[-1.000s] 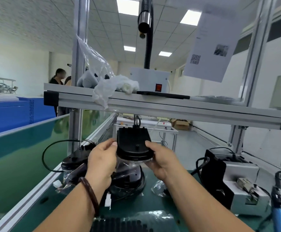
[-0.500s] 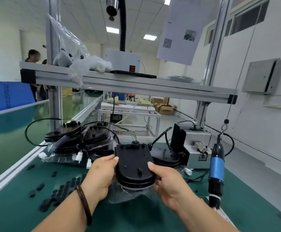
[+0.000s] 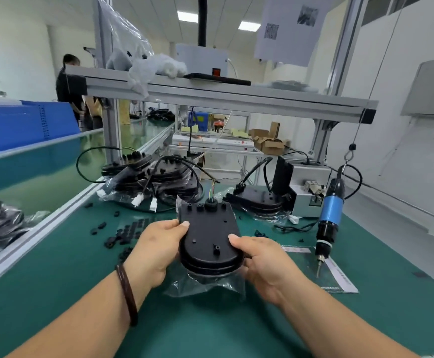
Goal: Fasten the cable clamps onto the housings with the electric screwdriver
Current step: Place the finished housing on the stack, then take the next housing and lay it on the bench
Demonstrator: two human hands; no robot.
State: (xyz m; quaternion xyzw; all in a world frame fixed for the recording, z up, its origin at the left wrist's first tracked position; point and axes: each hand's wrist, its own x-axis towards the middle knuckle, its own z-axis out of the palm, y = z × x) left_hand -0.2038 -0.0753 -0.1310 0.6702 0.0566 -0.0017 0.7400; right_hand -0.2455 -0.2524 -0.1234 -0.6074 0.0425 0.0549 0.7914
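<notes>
Head view: a stack of black housings (image 3: 209,239) is gripped by the left hand (image 3: 156,244) and right hand (image 3: 263,264) just above the green mat (image 3: 55,267); it should be set down flat, near the hanging screwdriver (image 3: 329,215).

Feed looks bright and even on my end, lit by ceiling panels (image 3: 188,16) overhead, so shadows on the green mat (image 3: 55,267) stay soft. Wide-angle lens bends the frame posts (image 3: 337,60) near the edges, and the far background goes a bit mushy.
</notes>
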